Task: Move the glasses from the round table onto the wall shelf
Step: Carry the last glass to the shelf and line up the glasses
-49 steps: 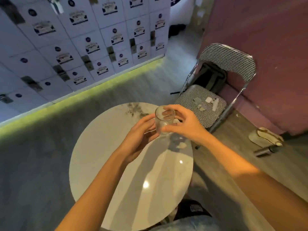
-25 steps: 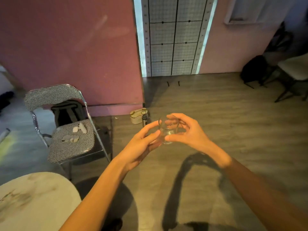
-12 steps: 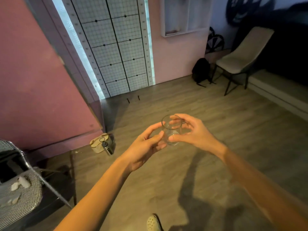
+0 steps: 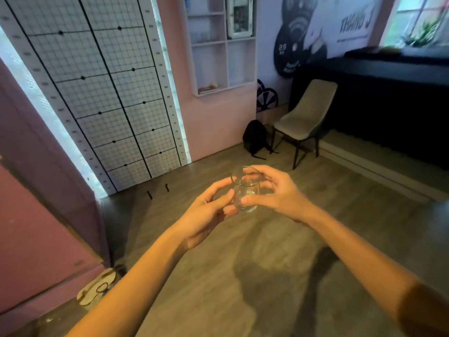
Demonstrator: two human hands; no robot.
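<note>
A clear glass is up in the air in the middle of the view, above the wood floor. It stands upright with its open top up. Both hands have it. The right hand is curled round it from the 3 o'clock side, with the thumb on the near side low down and the fingers bent over the far rim. The left hand is at its 9 o'clock side, fingers half closed, with the thumb and fingertips pressed on the side of the glass.

The white wall shelf hangs on the pink wall up at 12 o'clock, well apart from the glass. It has many boxes in it. Some faint glasses seem to stand in one upper box, but they are too small to be sure.

A black bag sits on the floor below the shelf, just beside a beige chair at 1 o'clock. A big grid board leans on the wall at 10 o'clock. A pale shoe lies on the floor at 8 o'clock
</note>
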